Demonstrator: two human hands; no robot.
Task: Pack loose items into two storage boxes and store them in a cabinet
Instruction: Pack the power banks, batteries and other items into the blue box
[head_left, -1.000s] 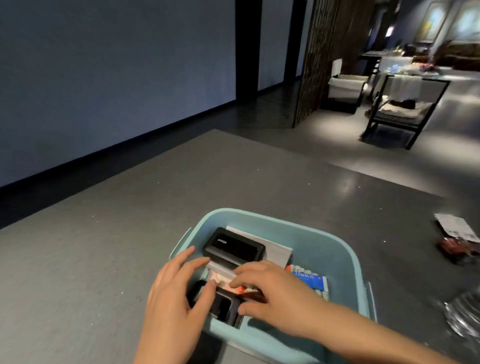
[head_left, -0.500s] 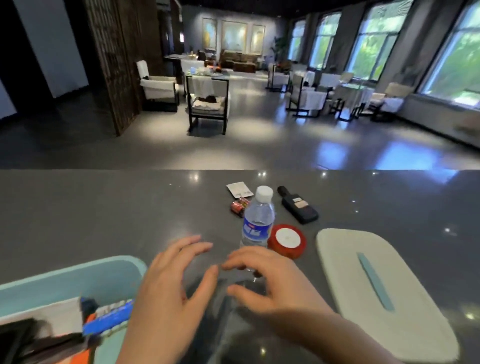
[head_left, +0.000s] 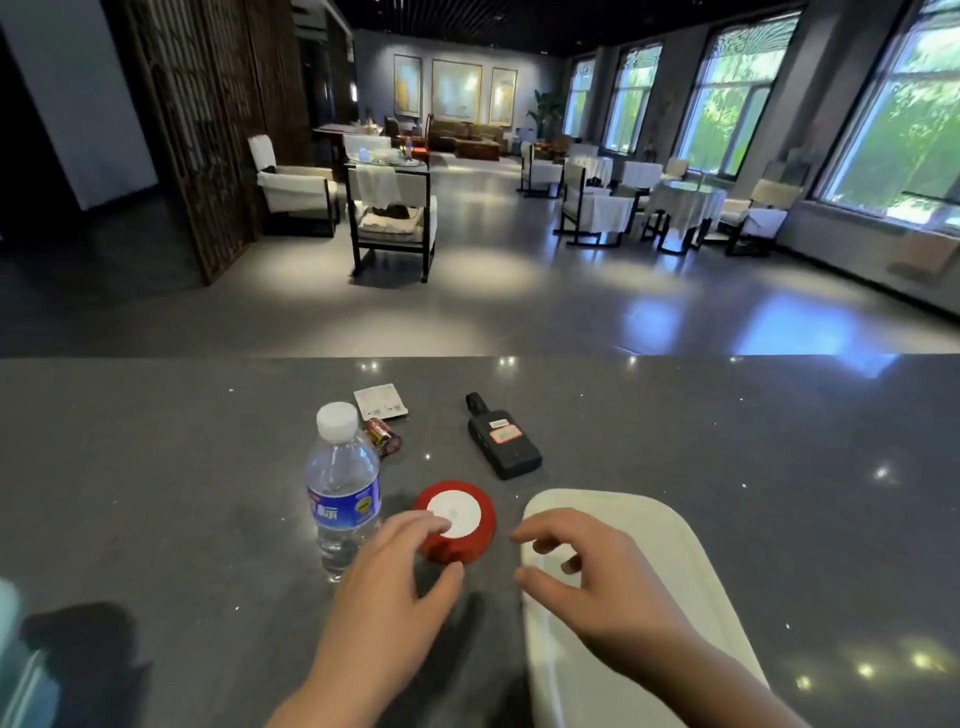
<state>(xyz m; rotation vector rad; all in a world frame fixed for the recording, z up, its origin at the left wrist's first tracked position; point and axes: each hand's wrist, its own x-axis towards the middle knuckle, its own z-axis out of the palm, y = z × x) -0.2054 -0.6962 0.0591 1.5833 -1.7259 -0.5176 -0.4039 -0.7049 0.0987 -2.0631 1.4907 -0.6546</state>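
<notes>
On the dark grey counter (head_left: 156, 467) lies a red round tape roll with a white centre (head_left: 462, 517). My left hand (head_left: 387, 597) reaches over its near edge, fingertips touching its top, fingers loosely spread. My right hand (head_left: 597, 577) hovers over the white box lid (head_left: 691, 587), fingers and thumb loosely curled and holding nothing. A clear water bottle with a blue label (head_left: 343, 483) stands just left of the roll. Farther back lie a black handheld device (head_left: 503, 444), red batteries (head_left: 383, 436) and a small white packet (head_left: 381, 401). A sliver of the light blue storage box (head_left: 10, 644) shows at the left edge.
The counter's far edge runs across the middle of the view. Beyond it is a lounge floor with dark-framed chairs (head_left: 392, 218), white-clothed tables (head_left: 685, 200), a wooden lattice screen (head_left: 218, 119) and large windows at the right.
My view swung right, away from the blue box to the loose items. Both hands left the box and moved over the counter, the left onto the red roll, the right above the white lid.
</notes>
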